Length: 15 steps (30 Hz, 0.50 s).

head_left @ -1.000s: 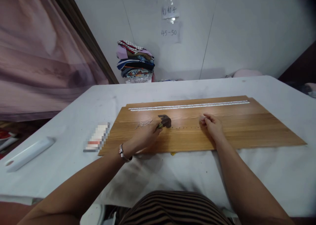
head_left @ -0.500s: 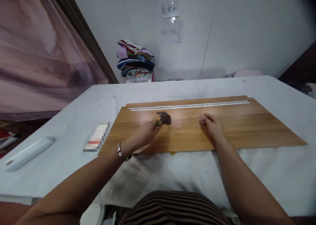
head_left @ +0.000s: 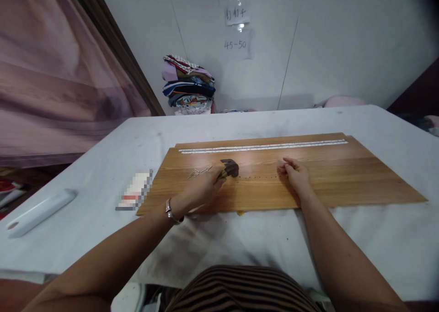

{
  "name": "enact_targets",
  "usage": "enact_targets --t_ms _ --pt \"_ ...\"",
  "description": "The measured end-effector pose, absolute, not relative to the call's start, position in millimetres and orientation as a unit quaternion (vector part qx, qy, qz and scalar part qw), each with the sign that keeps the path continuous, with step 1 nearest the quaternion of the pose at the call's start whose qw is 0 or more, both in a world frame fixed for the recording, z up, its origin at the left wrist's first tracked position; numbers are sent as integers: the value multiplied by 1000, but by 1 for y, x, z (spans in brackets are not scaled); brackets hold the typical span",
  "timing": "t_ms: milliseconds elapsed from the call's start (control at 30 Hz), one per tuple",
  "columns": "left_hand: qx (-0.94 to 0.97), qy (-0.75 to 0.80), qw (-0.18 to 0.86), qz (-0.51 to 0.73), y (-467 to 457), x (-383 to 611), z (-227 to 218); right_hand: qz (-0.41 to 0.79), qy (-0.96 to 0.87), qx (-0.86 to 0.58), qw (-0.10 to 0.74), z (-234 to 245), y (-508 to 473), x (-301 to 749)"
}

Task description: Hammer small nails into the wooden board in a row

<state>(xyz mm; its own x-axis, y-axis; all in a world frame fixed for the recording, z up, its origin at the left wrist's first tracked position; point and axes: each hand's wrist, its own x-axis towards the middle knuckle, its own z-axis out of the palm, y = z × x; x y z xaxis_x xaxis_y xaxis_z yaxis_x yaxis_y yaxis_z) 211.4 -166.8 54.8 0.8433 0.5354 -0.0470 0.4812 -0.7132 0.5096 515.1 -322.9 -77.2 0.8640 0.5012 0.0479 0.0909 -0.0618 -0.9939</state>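
Note:
My left hand [head_left: 207,186] is closed around the handle of a claw hammer [head_left: 232,167]. The hammer's dark head hangs low over the left-middle of a brown wooden board [head_left: 329,175]. Behind that hand lie several loose nails [head_left: 197,171] on the board. A row of small dark dots [head_left: 259,177] runs along the board between my two hands. At the row's right end, my right hand [head_left: 297,174] rests with thumb and fingers pinched together; whatever may be in the pinch is too small to make out.
Two white printed strips [head_left: 264,146] run along the board's far side. On the white-covered table [head_left: 103,166] to the left lie a pixelated box [head_left: 135,190] and a white plastic piece [head_left: 41,213]. A pile of folded cloths [head_left: 188,84] stands at the wall.
My left hand has shifted slightly right and nearer to me, and the hammer head sits a little lower over the board. My right hand has stayed in place.

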Motion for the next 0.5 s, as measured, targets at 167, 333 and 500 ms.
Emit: enact_targets --t_ms 167,333,500 --pt "918 289 270 36 -164 212 60 152 -212 -714 650 -78 -323 515" --pt "918 298 261 23 -163 213 59 159 -210 -711 652 -78 -324 515" --pt "926 281 250 39 -165 212 54 163 -204 -715 648 -79 -324 517"
